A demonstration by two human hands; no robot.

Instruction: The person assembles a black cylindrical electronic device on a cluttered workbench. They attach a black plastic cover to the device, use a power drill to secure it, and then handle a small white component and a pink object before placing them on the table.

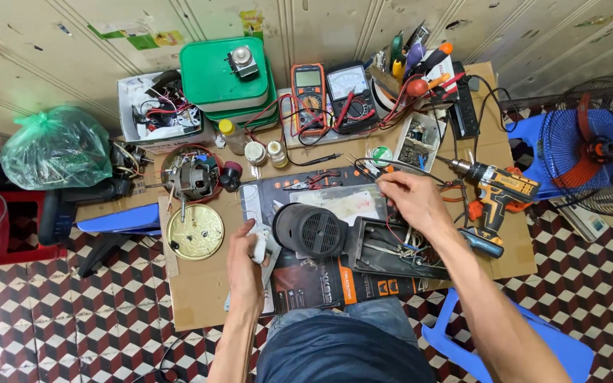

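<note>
Nearest me, my left hand (246, 259) clutches a white rag (260, 245) beside the black fan housing (311, 230); right hand (409, 198) pinches a thin wire (381, 164) above the open casing (391, 248)

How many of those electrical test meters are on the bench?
2. An orange-cased digital meter leans at the back of the cardboard worktop, and a dark meter with a needle dial sits just right of it. Others might be hidden among the clutter.
</note>
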